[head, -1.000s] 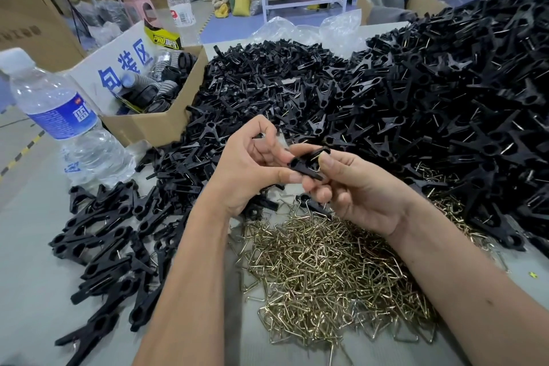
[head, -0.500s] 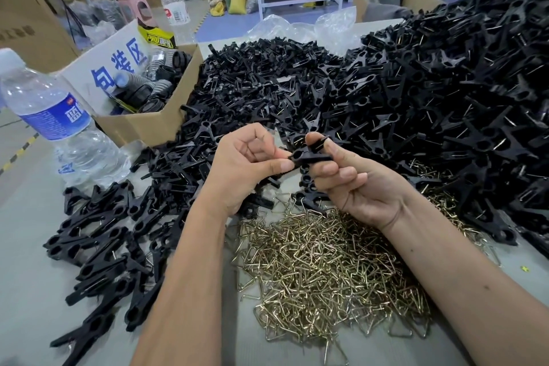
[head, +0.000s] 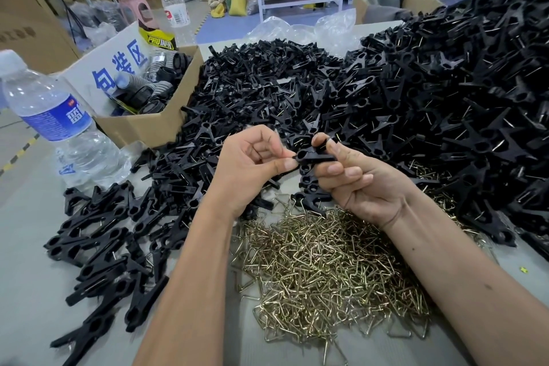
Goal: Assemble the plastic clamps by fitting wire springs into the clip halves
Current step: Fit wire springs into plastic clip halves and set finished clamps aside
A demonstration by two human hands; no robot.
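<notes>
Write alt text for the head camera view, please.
Both hands, left hand and right hand, pinch one black clip above a pile of brass wire springs. Heaps of black clips cover the table.

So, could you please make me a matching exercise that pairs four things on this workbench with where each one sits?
Things:
1. heap of brass-coloured wire springs
2. clear plastic water bottle with a blue label
3. open cardboard box of ribbed black parts
4. single black plastic clip half

Places:
A. pinched between the left hand and right hand
B. near edge, between the forearms
C. far left, standing upright
D. behind the bottle, left of the black heap

Pairs: 1-B, 2-C, 3-D, 4-A
</notes>
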